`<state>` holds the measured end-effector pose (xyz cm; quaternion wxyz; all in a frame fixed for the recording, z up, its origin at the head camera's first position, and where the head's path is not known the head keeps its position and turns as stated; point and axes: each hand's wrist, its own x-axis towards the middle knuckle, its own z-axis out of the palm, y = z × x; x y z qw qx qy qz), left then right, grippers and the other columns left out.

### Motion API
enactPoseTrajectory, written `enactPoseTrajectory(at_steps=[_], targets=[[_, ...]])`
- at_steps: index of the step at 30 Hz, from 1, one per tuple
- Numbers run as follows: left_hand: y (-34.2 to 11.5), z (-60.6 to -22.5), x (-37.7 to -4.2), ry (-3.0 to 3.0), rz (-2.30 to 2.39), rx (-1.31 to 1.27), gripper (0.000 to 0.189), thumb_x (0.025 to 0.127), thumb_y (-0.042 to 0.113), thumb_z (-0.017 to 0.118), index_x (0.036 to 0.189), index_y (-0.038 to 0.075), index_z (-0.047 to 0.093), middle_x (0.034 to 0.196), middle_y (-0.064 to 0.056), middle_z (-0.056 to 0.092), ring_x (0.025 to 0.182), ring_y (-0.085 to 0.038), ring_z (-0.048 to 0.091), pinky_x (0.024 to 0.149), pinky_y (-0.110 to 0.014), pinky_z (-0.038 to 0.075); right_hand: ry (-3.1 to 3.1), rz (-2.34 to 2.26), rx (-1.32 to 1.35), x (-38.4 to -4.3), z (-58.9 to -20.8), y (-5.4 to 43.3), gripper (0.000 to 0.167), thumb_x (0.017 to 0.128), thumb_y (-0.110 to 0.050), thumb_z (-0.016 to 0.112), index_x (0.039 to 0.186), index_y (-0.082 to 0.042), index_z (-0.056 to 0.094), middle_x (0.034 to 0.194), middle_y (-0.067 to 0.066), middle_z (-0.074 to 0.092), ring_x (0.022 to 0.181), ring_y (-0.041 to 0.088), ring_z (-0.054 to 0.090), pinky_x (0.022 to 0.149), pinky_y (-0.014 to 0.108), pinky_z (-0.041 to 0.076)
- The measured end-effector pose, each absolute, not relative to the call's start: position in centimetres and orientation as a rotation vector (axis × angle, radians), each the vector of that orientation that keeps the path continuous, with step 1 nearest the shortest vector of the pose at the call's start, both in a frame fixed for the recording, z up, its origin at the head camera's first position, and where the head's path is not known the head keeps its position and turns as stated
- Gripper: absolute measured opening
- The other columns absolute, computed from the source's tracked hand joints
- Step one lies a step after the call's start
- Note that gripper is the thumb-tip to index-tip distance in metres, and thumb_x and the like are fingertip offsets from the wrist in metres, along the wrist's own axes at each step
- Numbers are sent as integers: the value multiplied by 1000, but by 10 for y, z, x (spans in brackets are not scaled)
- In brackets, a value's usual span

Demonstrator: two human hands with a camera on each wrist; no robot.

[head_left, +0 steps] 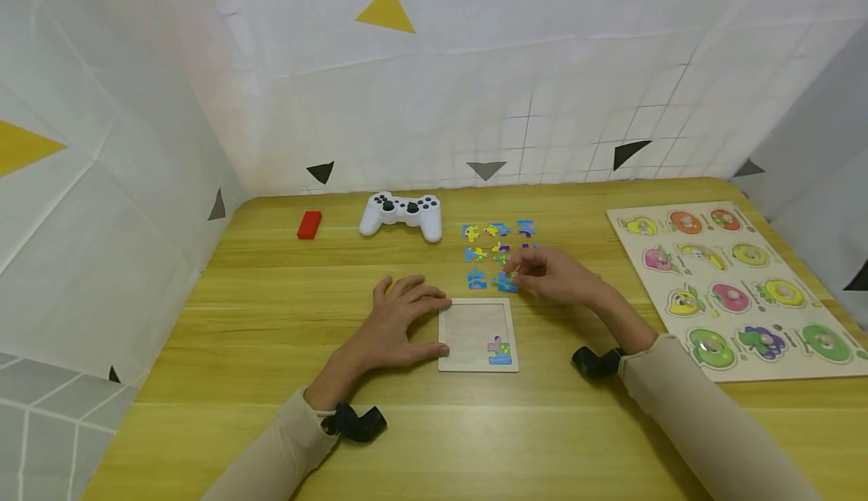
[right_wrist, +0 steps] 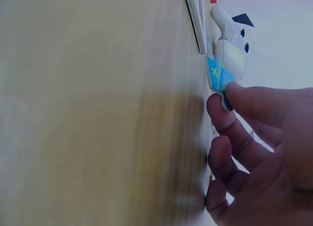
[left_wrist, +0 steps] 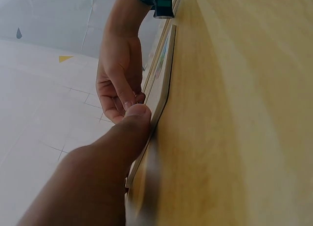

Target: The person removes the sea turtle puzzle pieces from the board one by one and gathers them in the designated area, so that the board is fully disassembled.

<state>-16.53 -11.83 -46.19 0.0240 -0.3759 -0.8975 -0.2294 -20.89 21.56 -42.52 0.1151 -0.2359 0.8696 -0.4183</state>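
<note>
My left hand (head_left: 395, 328) lies at the left side of a small wooden puzzle tray (head_left: 464, 335). Its thumb and index finger touch the tray's edge, spread apart. In the tray's lower right corner sits a joined patch of puzzle pieces (head_left: 500, 353), blue, green and pink. Just beyond the tray, my right hand (head_left: 559, 275) pinches a blue puzzle piece (right_wrist: 219, 73) with yellow marks between thumb and index finger, the piece tilted in the right wrist view. Several loose puzzle pieces (head_left: 477, 254) lie in rows behind the tray, partly hidden by the right hand.
A white game controller (head_left: 401, 215) lies toward the back, with a red block (head_left: 309, 225) to its left. On the right is a large wooden fruit puzzle board (head_left: 728, 313). White patterned sheets (head_left: 434, 109) stand behind the table.
</note>
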Motion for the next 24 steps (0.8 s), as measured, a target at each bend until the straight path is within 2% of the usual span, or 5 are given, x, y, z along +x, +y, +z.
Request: enactPoseTrajectory(at_steps=[10, 17, 24], targets=[[-118, -463, -165, -2758, -707, -1162, 66, 84, 61, 73, 141, 28, 61, 142, 8, 58, 148, -31, 35, 117, -71, 9, 2564, -1203, -650, -214, -428, 215, 14, 99, -9, 65, 112, -5, 69, 101, 10, 72, 84, 16, 59, 73, 23, 48], [-117, -462, -165, -2761, -713, -1166, 66, 85, 62, 73, 141, 28, 61, 142, 8, 58, 149, -32, 35, 117, -72, 8, 2596, -1181, -706, -213, -428, 214, 21, 91, -10, 76, 109, -4, 69, 86, 8, 62, 76, 17, 52, 69, 24, 46], [-117, -462, -165, -2760, -713, -1165, 66, 85, 62, 73, 140, 27, 62, 141, 8, 58, 149, -32, 35, 116, -72, 8, 2688, -1110, -730, -212, -431, 209, 18, 89, -9, 78, 104, -6, 70, 83, 4, 60, 74, 14, 52, 67, 24, 44]])
